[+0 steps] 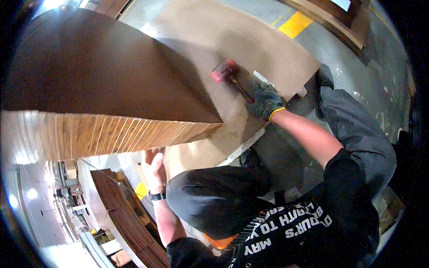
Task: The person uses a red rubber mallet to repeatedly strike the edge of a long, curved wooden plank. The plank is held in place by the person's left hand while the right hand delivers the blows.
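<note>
My right hand point(264, 101), in a dark knit glove with a yellow cuff, is closed around the dark handle of a mallet point(225, 71). The mallet's red head, slightly blurred, is over a large tan board point(277, 53). A white strip point(262, 77) shows just beyond the gloved fingers. My left hand point(155, 172), bare with a dark watch at the wrist, is raised at the near edge of a thick stack of brown sheets point(116, 131). Its fingers look extended toward that edge, their tips partly hidden; whether they touch it I cannot tell.
My bent knees point(210, 196) are close to the tan board. Another brown stack point(123, 214) stands at the lower left. At the upper right is a wood-edged pallet or panel point(339, 22). Yellow marking point(295, 25) runs on the grey floor.
</note>
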A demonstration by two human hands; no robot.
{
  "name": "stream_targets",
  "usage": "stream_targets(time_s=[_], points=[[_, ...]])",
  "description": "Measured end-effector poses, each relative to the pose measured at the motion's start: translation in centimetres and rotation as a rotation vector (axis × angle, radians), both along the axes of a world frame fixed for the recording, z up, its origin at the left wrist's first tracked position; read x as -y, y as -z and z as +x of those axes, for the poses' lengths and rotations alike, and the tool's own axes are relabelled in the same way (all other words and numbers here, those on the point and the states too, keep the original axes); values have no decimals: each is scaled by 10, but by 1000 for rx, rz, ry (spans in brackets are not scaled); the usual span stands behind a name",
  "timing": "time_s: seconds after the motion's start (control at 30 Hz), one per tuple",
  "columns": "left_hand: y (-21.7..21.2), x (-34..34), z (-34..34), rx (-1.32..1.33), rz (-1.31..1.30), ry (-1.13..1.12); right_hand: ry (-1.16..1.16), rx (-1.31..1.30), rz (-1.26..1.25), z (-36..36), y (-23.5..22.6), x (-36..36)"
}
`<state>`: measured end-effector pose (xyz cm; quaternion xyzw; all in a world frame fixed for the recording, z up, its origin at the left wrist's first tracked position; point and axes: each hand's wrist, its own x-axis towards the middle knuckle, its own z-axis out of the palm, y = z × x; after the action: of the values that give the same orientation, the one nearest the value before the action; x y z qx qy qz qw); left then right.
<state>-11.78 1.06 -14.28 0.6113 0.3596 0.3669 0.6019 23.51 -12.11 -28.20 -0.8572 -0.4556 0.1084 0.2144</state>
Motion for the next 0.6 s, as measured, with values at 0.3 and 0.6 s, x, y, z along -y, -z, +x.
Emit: stream_targets(time_s=[0.3, 0.6], points=[[-75, 10, 51, 92, -31, -34, -19, -491, -8, -12, -12, -48], [-77, 33, 97, 212, -17, -167, -285, -1293, 479, -39, -105, 14]])
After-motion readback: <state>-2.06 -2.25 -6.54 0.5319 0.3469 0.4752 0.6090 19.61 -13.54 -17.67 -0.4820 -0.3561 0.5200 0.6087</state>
